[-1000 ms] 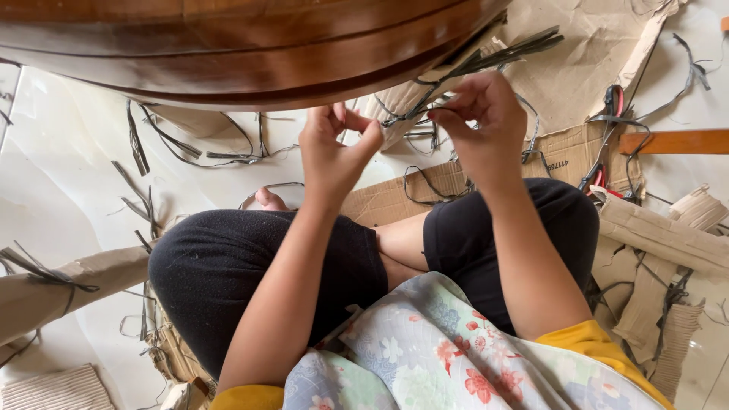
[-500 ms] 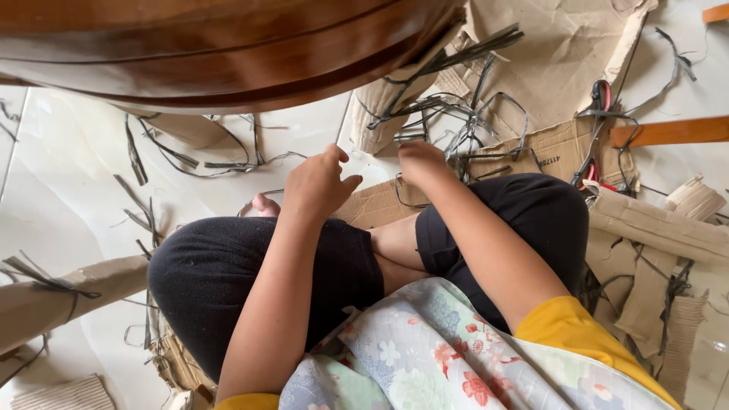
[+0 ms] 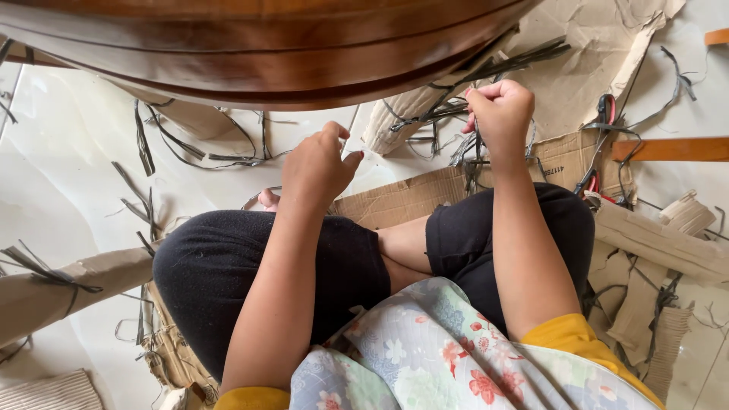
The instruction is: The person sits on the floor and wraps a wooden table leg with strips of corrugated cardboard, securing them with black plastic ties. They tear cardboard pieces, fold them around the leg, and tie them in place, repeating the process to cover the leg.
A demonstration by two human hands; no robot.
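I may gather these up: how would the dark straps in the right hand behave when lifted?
Probably floppy: the dark straps droop and curl below the right hand. Likely light, being thin and flat. They may snag, since they lie tangled over the cardboard.

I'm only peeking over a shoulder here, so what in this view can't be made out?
- Right hand: closed fist hides how the dark straps are gripped.
- Left hand: seen from behind; whether it holds anything is unclear.
- Wooden furniture: cut off by the top edge.
- Red-handled tool: partly under straps, kind unclear.
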